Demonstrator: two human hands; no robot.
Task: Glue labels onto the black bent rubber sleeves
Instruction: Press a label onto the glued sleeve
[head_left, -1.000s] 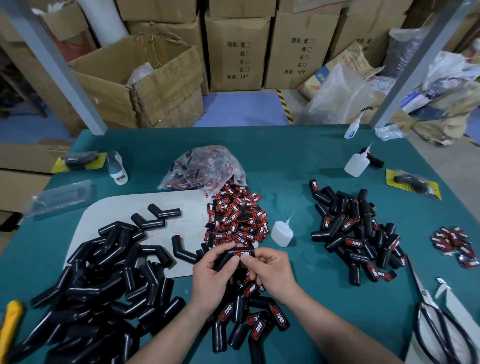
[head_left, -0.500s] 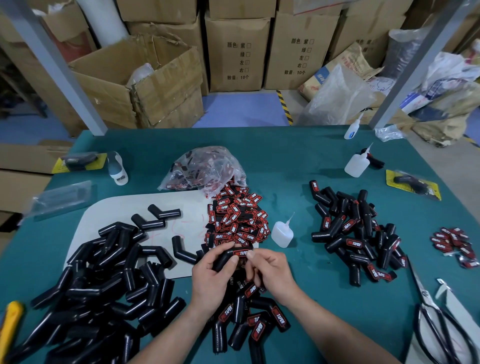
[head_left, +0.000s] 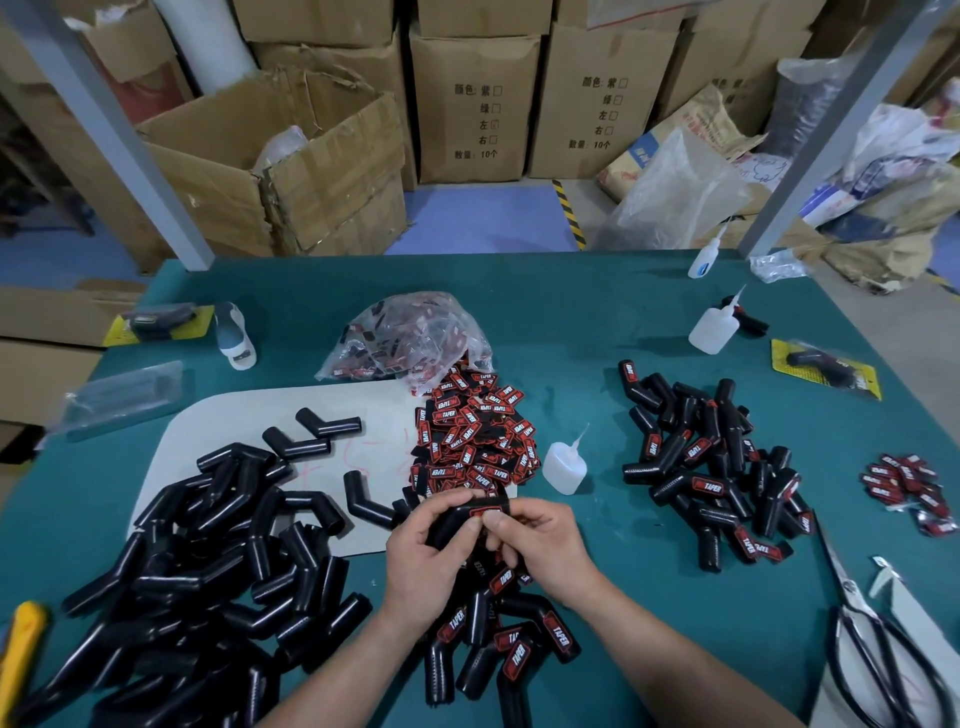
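Observation:
My left hand grips a black bent rubber sleeve near the table's front centre. My right hand pinches the same sleeve at its red and black label, thumb on the label. Behind the hands lies a heap of loose labels. A pile of bare sleeves covers the left side. Labelled sleeves lie under my wrists, and a second labelled pile sits to the right. A small glue bottle stands just right of the label heap.
A clear bag of labels lies behind the heap. Two more glue bottles stand at the back right. Scissors lie at the right front, a yellow-handled tool at the left edge. A few labels sit far right. Cardboard boxes stand beyond the table.
The sleeve has turned in my hands, so less of its label shows. My right thumb and fingers have closed over the label. Both hands stay in the same place.

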